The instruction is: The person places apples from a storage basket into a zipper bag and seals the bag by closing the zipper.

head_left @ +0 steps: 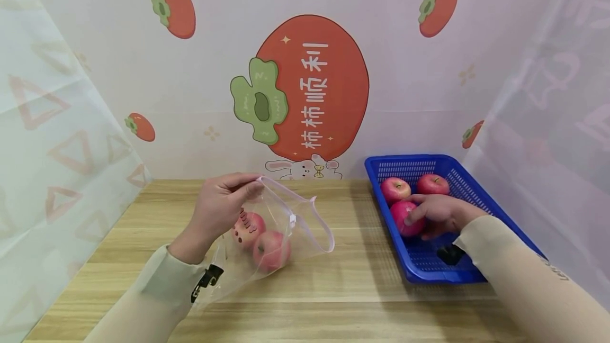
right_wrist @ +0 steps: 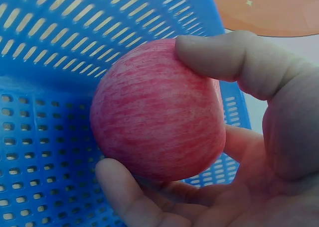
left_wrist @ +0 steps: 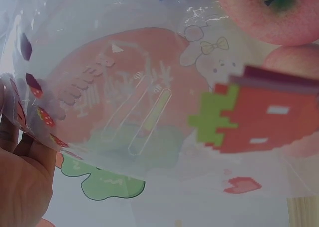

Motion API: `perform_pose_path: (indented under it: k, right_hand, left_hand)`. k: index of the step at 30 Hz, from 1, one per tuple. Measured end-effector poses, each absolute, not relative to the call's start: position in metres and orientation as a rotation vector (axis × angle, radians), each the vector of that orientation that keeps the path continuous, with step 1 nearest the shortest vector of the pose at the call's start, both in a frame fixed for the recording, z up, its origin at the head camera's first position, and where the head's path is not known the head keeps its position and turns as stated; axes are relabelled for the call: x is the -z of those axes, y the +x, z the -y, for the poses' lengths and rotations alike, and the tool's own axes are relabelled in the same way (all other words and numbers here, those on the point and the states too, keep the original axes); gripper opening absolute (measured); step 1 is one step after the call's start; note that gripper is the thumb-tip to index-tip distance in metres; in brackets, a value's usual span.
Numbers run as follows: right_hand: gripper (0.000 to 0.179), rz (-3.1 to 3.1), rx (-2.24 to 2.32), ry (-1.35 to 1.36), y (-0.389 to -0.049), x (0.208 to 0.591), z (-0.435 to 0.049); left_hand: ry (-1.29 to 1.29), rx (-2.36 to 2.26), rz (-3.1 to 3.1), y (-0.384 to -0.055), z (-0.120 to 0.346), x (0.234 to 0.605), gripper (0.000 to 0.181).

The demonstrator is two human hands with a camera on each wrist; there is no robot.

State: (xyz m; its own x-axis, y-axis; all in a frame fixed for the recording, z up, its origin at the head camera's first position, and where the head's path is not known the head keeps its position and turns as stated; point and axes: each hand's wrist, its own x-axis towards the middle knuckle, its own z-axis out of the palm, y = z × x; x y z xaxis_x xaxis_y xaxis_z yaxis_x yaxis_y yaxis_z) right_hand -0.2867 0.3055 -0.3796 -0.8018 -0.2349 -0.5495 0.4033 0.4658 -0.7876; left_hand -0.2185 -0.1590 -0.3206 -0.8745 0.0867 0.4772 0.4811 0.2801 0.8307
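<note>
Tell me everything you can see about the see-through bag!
The bag looks like clear plastic, with strawberry pictures and a pale pink rim that has a white slider. Its mouth gapes open. It rests on the table, with two apples inside, and the left hand pinches its rim.

Stretches left arm (head_left: 152,295) forward and inward from the lower left, sleeved to just short of the left wrist (head_left: 188,247). Pinches with left hand (head_left: 218,202), pressing left thumb (head_left: 250,190) against bent fingers (head_left: 242,178). Reaches in from the lower right with right arm (head_left: 534,274), likewise sleeved, pointing right hand (head_left: 443,210) to the left. Grips there too, setting right thumb (right_wrist: 219,57) opposite curved right fingers (right_wrist: 124,192), clearly parted. Holds both hands well apart.
</note>
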Motion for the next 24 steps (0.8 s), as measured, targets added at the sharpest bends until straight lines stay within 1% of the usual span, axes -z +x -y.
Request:
perform_pose_path:
  k: [5, 12, 18, 24]
  right_hand:
    - [0.084, -2.094, 1.448, 0.099, -0.285, 0.366, -0.305]
    - [0.082, -2.201, 1.562, -0.018, -0.271, 0.324, -0.299]
    - [0.077, -2.248, 1.570, -0.204, -0.253, 0.298, -0.272]
    - [0.076, -2.289, 1.537, -0.320, -0.235, 0.293, -0.232]
  left_hand:
    - [-0.512, 1.622, 2.220, -0.218, 0.160, 0.320, 0.018]
    - [-0.510, 1.599, 2.236, -0.218, 0.159, 0.320, 0.018]
    - [-0.519, 1.623, 2.242, -0.219, 0.159, 0.320, 0.018]
    - [-0.536, 1.610, 2.262, -0.220, 0.158, 0.323, 0.017]
